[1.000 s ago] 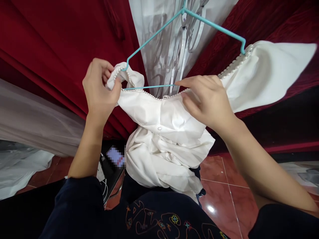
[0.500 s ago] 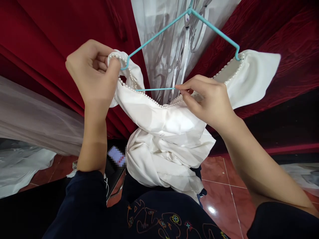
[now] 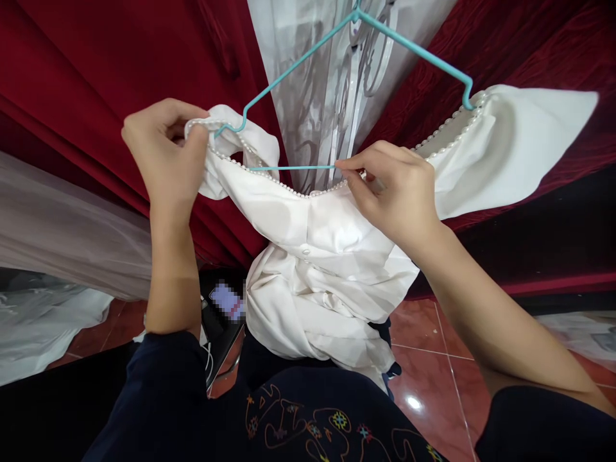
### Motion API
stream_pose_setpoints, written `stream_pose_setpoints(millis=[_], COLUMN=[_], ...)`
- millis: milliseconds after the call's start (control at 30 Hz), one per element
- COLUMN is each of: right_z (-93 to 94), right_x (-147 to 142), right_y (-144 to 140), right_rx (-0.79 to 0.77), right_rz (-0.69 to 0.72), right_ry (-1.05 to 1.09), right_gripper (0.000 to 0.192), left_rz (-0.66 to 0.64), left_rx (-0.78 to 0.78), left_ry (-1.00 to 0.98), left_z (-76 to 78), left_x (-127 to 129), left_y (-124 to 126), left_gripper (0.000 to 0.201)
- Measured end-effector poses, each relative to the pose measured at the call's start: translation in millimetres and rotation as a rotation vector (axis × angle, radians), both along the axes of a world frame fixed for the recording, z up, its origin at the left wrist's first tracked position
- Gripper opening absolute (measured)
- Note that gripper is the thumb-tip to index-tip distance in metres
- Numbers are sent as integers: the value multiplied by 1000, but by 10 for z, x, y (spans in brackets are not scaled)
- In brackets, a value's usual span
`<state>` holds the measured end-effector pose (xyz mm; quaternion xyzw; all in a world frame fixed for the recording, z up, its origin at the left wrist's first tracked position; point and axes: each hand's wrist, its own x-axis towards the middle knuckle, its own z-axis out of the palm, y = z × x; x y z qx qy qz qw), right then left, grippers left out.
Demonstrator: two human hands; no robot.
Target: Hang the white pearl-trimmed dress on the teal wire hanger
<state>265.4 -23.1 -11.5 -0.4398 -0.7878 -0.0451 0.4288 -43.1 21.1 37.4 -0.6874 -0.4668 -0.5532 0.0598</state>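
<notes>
A white garment [image 3: 327, 256] with a pearl-beaded neckline hangs in front of me on a turquoise wire hanger [image 3: 414, 48]. My left hand [image 3: 166, 157] pinches the garment's left shoulder, which is bunched around the hanger's left end. My right hand [image 3: 397, 189] grips the beaded neckline together with the hanger's lower bar near the middle. The right shoulder sits over the hanger's right end, its sleeve spread out to the right. The rest of the garment drops in folds onto my lap.
Dark red curtains [image 3: 96, 77] hang behind, with a sheer patterned white panel [image 3: 332, 83] between them. Pale fabric [image 3: 52, 237] lies at the left. A phone [image 3: 226, 301] with a cable rests by my left knee. The floor is glossy red tile [image 3: 433, 378].
My left hand first lifted the left shoulder up over the hanger's end, then shifted it a little left and down. The right hand stayed on the neckline and bar.
</notes>
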Motion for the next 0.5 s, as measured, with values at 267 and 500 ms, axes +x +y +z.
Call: stream_pose_setpoints(millis=[267,500], right_z=[-58,-98], right_x=[-36,-47], right_y=[8,42], right_rx=[-16,-9], right_rz=[5,18], right_ry=[78,128], right_gripper=[21,21], left_rz=[126,-72], left_rx=[-291,-19], left_ry=[27,-48], left_z=[-459,-752], left_x=[-454,154], left_y=[-95,-423], left_gripper=[22,15])
